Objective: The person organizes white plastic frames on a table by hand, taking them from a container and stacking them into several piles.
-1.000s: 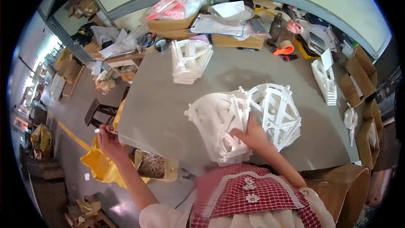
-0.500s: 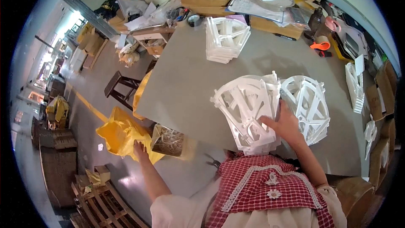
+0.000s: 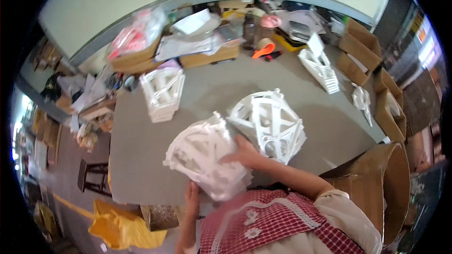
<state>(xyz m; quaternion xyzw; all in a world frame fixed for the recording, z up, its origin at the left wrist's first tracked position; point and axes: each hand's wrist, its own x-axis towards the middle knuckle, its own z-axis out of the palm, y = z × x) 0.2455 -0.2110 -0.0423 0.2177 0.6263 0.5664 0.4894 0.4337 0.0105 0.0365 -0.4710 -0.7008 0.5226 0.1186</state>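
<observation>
A stack of white plastic lattice frames point(image 3: 202, 153), fan-shaped with open struts, sits near the table's front edge, slightly blurred. My right hand point(image 3: 246, 154) grips its right side, the thumb lying across the struts and the fingers partly hidden. At the stack's lower left edge is my left hand point(image 3: 191, 200), its fingers stretched upward against or very close to the frames; contact is hard to judge. Just right of my right hand stands a second stack of similar white frames point(image 3: 270, 124). Another, narrower stack of white frames point(image 3: 163, 91) stands farther back on the left.
On the grey table point(image 3: 329, 131), more white parts point(image 3: 319, 70) lie at the right. Papers, boxes, a dark bottle point(image 3: 249, 30) and an orange tape dispenser point(image 3: 264, 48) line the back. Cardboard boxes point(image 3: 390, 106) edge the right side. A yellow sack point(image 3: 125, 228) lies on the floor.
My view has turned right. My left hand has come from beside the yellow sack to the held stack's left edge. My right hand keeps its grip on the same stack.
</observation>
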